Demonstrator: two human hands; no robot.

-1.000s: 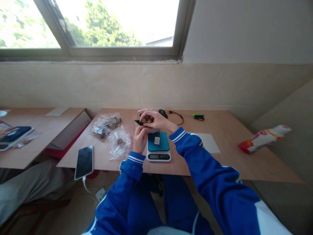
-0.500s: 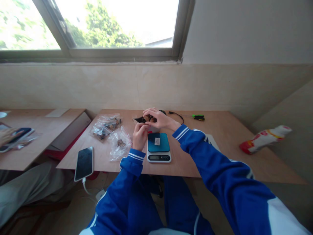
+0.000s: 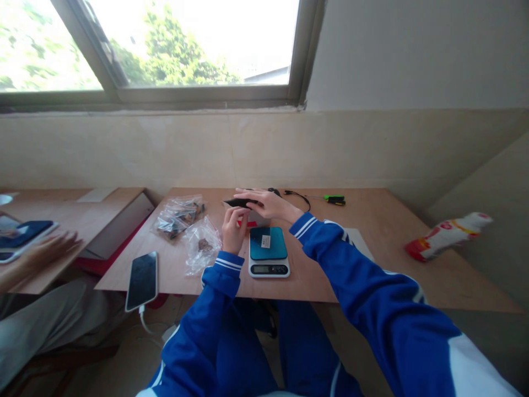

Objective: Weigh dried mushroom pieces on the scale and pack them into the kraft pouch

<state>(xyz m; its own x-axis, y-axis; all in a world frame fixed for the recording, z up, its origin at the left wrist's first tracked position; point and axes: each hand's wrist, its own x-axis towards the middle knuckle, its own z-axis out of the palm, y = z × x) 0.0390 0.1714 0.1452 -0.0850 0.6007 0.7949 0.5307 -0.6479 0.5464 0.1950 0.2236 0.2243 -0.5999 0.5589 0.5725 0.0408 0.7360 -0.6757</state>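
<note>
Behind a small scale [image 3: 268, 251] with a blue-green top and a white label, both my hands meet over a dark, open container [image 3: 239, 203]. My left hand [image 3: 235, 229] is raised with its fingers pinched at the container's near edge, beside something red; what they grip is too small to name. My right hand [image 3: 268, 204] reaches across from the right, palm down, its fingers stretched over the dark opening. Nothing shows in its fingers. Left of my left hand lies a clear plastic bag [image 3: 202, 245] with a small brown clump inside.
More clear bags [image 3: 177, 216] with dark pieces lie at the back left. A phone [image 3: 141, 281] with a cable overhangs the front left edge. Green-black tools [image 3: 334, 199], a black cable and a red-white bottle [image 3: 448, 236] are to the right. Another person's hand [image 3: 49, 251] is far left.
My right hand has flattened over the dark container, and the brown pieces seen under its fingers are now out of sight. The other person's hand has moved right, off the dark blue device.
</note>
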